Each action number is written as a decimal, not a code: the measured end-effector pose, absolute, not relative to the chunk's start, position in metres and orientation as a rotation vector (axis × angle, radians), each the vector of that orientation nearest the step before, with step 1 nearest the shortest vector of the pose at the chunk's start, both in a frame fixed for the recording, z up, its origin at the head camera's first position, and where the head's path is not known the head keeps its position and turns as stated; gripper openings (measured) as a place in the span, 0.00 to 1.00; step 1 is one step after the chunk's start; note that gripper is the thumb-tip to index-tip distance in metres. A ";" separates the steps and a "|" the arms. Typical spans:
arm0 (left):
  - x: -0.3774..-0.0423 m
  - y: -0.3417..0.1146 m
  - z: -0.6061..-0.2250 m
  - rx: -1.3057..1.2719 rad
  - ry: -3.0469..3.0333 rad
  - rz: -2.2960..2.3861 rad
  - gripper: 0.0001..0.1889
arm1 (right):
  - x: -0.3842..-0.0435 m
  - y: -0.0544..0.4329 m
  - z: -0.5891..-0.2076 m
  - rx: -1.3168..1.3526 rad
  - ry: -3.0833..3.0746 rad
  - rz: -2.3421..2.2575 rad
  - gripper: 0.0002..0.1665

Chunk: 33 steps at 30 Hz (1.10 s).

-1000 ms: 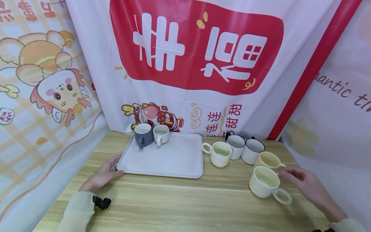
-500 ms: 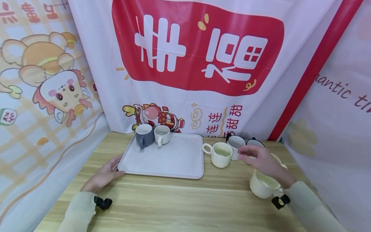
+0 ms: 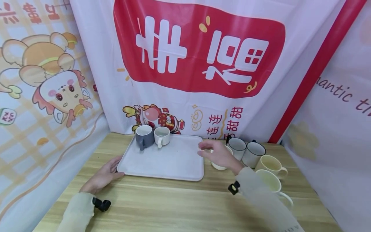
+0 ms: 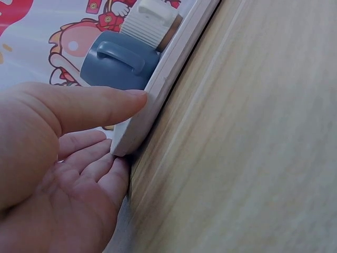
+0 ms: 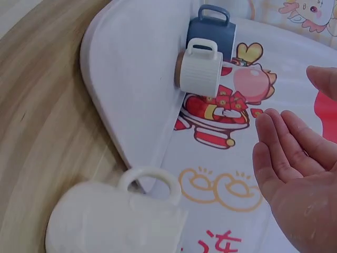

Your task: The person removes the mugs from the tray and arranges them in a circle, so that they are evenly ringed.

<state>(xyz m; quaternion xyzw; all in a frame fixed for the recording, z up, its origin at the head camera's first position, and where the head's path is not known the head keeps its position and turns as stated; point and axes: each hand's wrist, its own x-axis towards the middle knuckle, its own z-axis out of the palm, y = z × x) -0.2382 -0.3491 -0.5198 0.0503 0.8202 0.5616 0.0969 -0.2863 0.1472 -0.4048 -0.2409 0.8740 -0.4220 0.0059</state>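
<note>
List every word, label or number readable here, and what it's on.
"幸福": back cloth, sideways.
"连连": same cloth, red.
"甜甜": same cloth, red.
Characters below these: cut off.
"antic ti": right cloth, cut off.
Left cloth: characters too blurred.
Right sleeve: marks too small.

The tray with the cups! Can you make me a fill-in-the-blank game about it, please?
Only the person's ____ hand touches the tray.
In the head view, the white cup on the tray is to the ____ of the dark cup.
A black-rimmed cup is among ____ cups off the tray.
The right hand holds ____.

Missing words: left; right; five; nothing.
</note>
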 end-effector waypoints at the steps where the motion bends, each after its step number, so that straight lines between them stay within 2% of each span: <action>1: -0.238 -0.350 -0.519 0.159 2.425 1.667 0.48 | -0.289 0.138 -0.407 -0.758 2.731 -1.325 0.19; 12: -0.239 -0.349 -0.522 0.130 2.432 1.648 0.48 | -0.322 0.060 -0.439 -0.736 2.687 -1.353 0.22; 23: -0.238 -0.349 -0.519 0.146 2.427 1.659 0.48 | -0.348 -0.001 -0.479 -0.582 2.613 -1.518 0.28; 33: -0.239 -0.350 -0.518 0.138 2.415 1.670 0.47 | -0.358 -0.034 -0.499 -0.435 2.534 -1.683 0.22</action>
